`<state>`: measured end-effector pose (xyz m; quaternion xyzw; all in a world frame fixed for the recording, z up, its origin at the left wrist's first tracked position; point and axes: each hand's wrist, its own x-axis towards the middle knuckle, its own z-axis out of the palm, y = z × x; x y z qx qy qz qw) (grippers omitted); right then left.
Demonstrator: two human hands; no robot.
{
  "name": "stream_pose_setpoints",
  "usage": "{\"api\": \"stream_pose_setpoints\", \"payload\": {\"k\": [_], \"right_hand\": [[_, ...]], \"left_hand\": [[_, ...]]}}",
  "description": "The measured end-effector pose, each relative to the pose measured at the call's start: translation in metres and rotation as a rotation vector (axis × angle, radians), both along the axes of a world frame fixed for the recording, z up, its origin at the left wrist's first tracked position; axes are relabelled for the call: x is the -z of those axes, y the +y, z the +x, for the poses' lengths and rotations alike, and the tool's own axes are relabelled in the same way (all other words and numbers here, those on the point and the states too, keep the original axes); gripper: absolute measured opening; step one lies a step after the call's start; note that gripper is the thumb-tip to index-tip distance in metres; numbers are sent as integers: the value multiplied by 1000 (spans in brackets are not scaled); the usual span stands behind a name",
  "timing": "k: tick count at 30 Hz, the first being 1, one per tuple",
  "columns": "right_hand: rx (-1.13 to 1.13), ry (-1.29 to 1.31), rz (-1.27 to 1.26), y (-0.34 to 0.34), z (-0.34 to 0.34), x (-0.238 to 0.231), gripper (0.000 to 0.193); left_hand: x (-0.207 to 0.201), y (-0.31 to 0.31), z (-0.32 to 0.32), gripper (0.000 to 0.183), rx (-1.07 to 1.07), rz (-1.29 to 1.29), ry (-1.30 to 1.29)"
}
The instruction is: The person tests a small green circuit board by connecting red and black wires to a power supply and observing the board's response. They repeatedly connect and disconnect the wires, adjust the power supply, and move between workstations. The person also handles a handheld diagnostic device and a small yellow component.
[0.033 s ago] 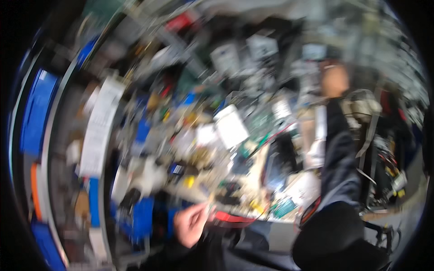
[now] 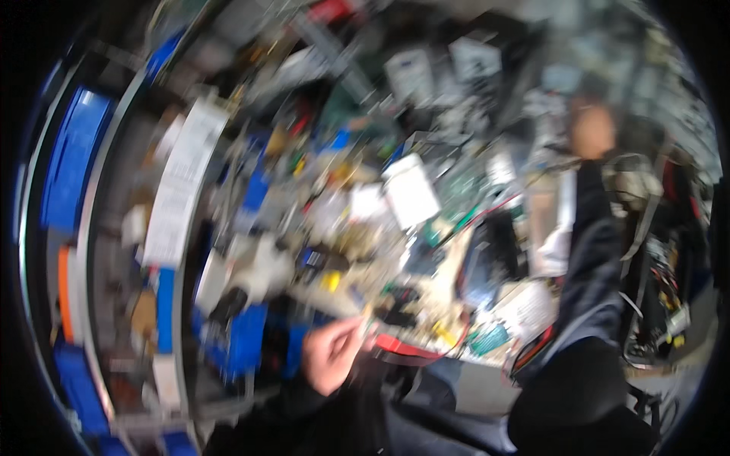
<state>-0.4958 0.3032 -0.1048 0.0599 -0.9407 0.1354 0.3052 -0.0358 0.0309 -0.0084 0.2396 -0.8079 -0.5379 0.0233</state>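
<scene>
Nearest, below and left of the landmark, a white rectangular flat-faced block, the bare left hand has thumb and fingers brought together on a small thin pale piece, held just over the bench's near edge. Beside it, below the block, runs a glossy red strip; farther right lie a small yellow piece and a teal, flat-looking piece. Low left of the block sits a blue plastic bin, with a rounded black object at its top; its contents are too blurred to tell. Farther left, shelves carry a tall blue plastic container and an orange-fronted container, and a long white paper sheet hangs there, its print unreadable. Right of the block lies a dark, glossy, flat-looking object. Beyond the block, up and right, the right hand reaches out at the end of a dark sleeve, too smeared to tell its grip. Farthest, above the block, stand two pale box-like shapes.
</scene>
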Motion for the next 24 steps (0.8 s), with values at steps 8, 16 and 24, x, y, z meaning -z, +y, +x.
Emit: {"api": "stream_pose_setpoints", "payload": {"k": [8, 16, 24], "right_hand": [[2, -254, -53, 30, -45, 37, 50], [-145, 70, 295, 43, -55, 49, 43], [364, -110, -432, 0, -12, 12, 33]], "left_hand": [[-2, -9, -6, 23, -62, 78, -12], [0, -12, -1, 27, -113, 132, -61], [14, -8, -4, 24, -251, 115, -4]]}}
